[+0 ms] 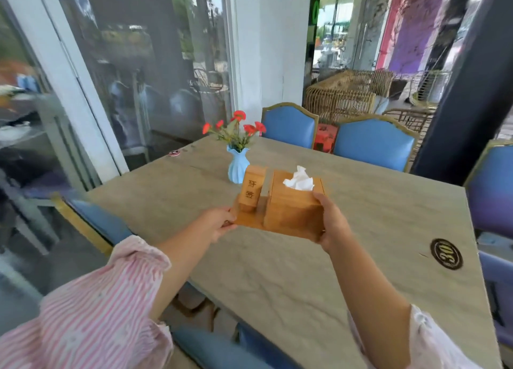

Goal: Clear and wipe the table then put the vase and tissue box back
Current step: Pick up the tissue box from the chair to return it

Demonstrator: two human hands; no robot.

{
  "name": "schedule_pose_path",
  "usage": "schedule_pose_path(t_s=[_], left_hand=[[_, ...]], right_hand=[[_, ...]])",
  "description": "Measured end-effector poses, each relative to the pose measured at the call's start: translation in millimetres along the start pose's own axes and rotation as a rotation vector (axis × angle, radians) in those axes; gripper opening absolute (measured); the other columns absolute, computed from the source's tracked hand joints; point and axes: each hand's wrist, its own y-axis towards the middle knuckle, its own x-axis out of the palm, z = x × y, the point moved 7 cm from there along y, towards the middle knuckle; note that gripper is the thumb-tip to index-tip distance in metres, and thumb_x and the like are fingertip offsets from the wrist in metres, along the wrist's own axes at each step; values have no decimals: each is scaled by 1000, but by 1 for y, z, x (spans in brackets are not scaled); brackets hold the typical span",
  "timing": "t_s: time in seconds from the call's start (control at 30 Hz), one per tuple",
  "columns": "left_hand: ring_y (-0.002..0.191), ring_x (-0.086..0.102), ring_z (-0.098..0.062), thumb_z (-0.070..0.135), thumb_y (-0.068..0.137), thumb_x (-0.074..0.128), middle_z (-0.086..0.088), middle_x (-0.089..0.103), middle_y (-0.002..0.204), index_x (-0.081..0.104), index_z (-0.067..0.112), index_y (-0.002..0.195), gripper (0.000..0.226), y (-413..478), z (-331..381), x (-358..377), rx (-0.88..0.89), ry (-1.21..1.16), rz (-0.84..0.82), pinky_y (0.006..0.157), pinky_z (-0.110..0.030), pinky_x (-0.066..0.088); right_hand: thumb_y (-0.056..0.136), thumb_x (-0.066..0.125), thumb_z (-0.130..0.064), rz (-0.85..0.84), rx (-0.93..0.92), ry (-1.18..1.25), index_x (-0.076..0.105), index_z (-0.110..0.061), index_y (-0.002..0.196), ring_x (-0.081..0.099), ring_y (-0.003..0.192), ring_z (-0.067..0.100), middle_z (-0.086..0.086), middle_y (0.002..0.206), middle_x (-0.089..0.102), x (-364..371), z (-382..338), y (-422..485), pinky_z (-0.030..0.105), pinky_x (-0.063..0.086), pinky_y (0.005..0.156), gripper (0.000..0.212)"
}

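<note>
Nearest us are the pink-striped sleeves (pixel 91 313), pushed up the forearms, both arms reaching out over the table (pixel 305 280). Our left hand (pixel 220 224) pinches the near left corner of a flat wooden base (pixel 248 221), thumb on top and fingers under the edge. Our right hand (pixel 331 225) grips the right side of the tissue box (pixel 288 207), with the thumb laid on its top edge and the fingers curled round the lower corner. The tissue box is wooden and stands on the right part of that base, with a white tissue (pixel 299 180) sticking up from its top. On the left part of the base stands a smaller wooden holder (pixel 251 191) with two characters on its face. We cannot tell whether the base rests on the table or is held just above it

Just behind the holder the pale blue ribbed vase (pixel 238 167) stands upright on the table, holding red flowers (pixel 240 124). A small round red thing (pixel 174 153) lies near the far left edge, and a dark round badge (pixel 446 254) marked 30 sits flat on the right side. Blue padded chairs (pixel 373 143) stand along the far edge, and wicker chairs (pixel 340 99) beyond them
</note>
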Motion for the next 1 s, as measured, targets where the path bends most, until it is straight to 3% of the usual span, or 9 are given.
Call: schedule_pose_path(t_s=[0.1,0.2,0.37,0.43,0.5,0.6,0.8,0.87,1.0], left_hand=[[68,46,-11,-15,93,36,-4,47,75,40,-7,136,45,38,-5,-19,-61,21,5,75,-18,53],[85,56,-19,-15,93,36,-10,51,85,37,-9,137,44,78,-7,-26,-110,1,-16,106,-28,37],[126,49,-32,-15,93,37,-25,47,138,44,-12,131,39,149,-7,-23,-149,65,-128,107,-33,35],[111,58,-34,-14,92,38,-27,53,130,52,-14,119,30,181,-9,-20,-161,99,-186,91,-21,49],[78,59,-23,-11,93,40,-22,62,98,56,-14,111,24,209,-10,-17,-170,133,-220,53,-12,53],[68,52,-15,-8,94,39,-11,53,77,55,-4,90,17,247,-11,-9,-212,180,-240,41,-12,49],[60,41,-13,3,90,47,-4,44,66,53,7,72,20,310,-8,31,-175,416,-314,65,-22,38],[64,42,-16,12,88,51,-5,43,70,61,-1,101,21,322,-5,48,-154,511,-365,78,-30,39],[119,50,-27,23,89,56,-13,53,128,50,8,130,44,342,3,69,-94,605,-397,106,-40,39]], right_hand=[[79,66,-45,9,27,-51,46,-17,115,53,80,19,3,109,53,24,14,14,36,44,72,50],[76,69,-44,47,49,-49,50,-16,118,54,84,22,4,103,56,40,26,35,36,45,71,54],[74,72,-43,199,64,73,54,-17,115,56,88,20,-1,96,57,57,46,73,36,50,72,51],[76,72,-40,259,46,119,53,-16,113,56,84,17,-1,95,58,63,51,89,34,50,71,47],[76,72,-39,308,25,134,54,-16,113,57,87,18,2,103,60,67,54,108,37,51,78,47],[76,72,-40,384,-4,109,55,-17,112,56,102,22,4,115,59,73,53,136,43,48,94,46],[78,71,-40,475,-76,84,56,-18,104,54,105,21,3,114,58,70,39,198,38,45,91,37],[78,70,-40,495,-86,88,57,-18,104,55,105,22,3,113,59,65,36,217,37,45,88,36],[73,74,-44,522,-75,101,58,-18,109,57,109,23,3,117,61,56,35,248,43,48,98,48]])
